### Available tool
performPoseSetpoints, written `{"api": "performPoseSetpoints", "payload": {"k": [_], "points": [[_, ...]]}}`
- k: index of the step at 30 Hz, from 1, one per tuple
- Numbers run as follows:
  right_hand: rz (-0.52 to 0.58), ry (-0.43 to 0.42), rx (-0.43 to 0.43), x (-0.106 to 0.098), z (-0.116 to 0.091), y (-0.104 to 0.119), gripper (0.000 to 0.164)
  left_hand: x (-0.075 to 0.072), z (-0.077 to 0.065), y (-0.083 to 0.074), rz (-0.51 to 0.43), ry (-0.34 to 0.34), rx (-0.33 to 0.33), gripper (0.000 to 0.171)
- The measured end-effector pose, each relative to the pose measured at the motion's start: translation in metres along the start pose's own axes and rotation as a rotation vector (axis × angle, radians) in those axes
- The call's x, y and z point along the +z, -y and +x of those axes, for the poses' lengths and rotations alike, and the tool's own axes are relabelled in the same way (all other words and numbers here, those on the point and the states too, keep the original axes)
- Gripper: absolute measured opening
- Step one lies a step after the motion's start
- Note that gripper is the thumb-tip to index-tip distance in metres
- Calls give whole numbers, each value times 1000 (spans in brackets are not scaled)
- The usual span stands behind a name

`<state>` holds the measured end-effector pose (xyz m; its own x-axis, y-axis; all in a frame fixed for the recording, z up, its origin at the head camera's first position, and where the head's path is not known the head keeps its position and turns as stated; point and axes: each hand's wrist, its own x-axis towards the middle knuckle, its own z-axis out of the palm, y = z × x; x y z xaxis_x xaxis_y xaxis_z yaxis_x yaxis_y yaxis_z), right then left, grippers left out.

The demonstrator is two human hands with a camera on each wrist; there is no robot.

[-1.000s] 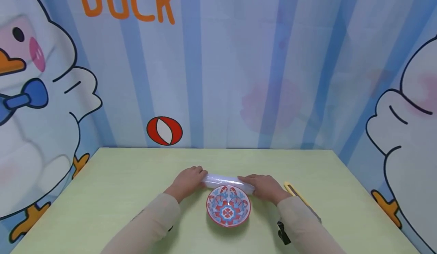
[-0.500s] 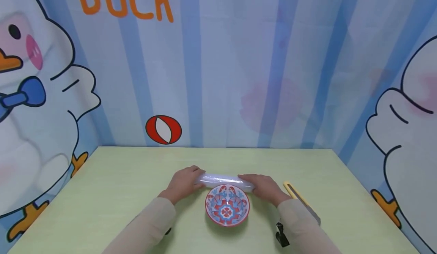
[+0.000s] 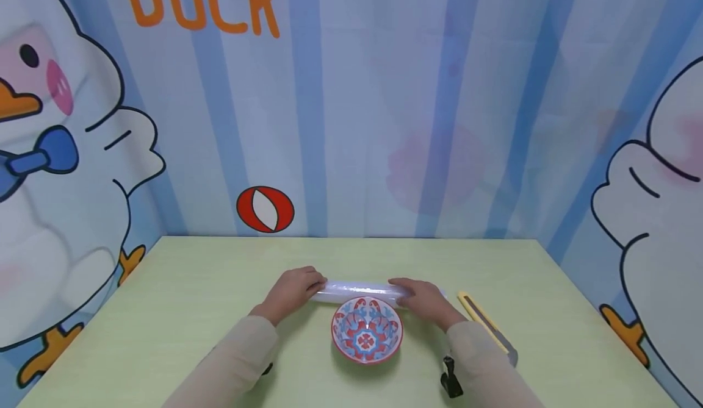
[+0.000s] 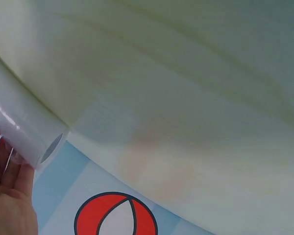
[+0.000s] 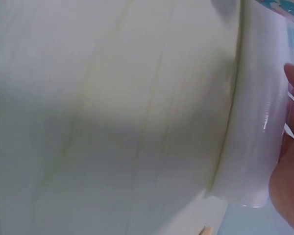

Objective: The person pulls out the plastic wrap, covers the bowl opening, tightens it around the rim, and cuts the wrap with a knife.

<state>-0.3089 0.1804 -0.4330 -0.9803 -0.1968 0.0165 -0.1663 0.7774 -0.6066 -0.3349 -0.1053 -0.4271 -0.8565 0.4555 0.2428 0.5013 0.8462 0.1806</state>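
Observation:
A roll of clear cling film (image 3: pixel 359 289) lies crosswise on the table behind a bowl with a red, blue and white pattern (image 3: pixel 367 330). My left hand (image 3: pixel 291 292) grips the roll near its left end; in the left wrist view its fingers (image 4: pixel 24 178) curl against the film close to the open core. Further right, my right hand (image 3: pixel 427 302) holds the roll, thumb and fingers about its side, and the roll's right end sticks out past it. In the right wrist view, loose film shows between the fingers.
A yellow and grey utility knife (image 3: pixel 489 325) lies right of my right hand, partly behind the sleeve. A small black object (image 3: pixel 450 379) shows beside the right sleeve. A striped curtain with cartoon ducks (image 3: pixel 357 121) rises behind the pale green table (image 3: pixel 219 261).
My left hand has moved a little left, and more of the roll shows. The roll's right end now shows beyond my right hand. The bowl has stayed in place.

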Motion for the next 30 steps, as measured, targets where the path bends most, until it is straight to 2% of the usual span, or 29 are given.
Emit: {"api": "performPoseSetpoints", "payload": {"k": [7,12,19,23,30], "points": [[58,-93,-12,3,2,-4,17,3,1,-3,15,-46,-52,14],[46,-131,-19,3,3,-1,9,2,3,-4,33,-51,-44,11],[42,-175,10,3,6,4,6,-2,4,-6,38,-27,-62,12],[-16,-208,25,4,8,5,5,-2,3,-6,46,-18,-64,14],[-101,-252,14,9,9,4,8,-4,4,-2,-6,71,-58,25]]}}
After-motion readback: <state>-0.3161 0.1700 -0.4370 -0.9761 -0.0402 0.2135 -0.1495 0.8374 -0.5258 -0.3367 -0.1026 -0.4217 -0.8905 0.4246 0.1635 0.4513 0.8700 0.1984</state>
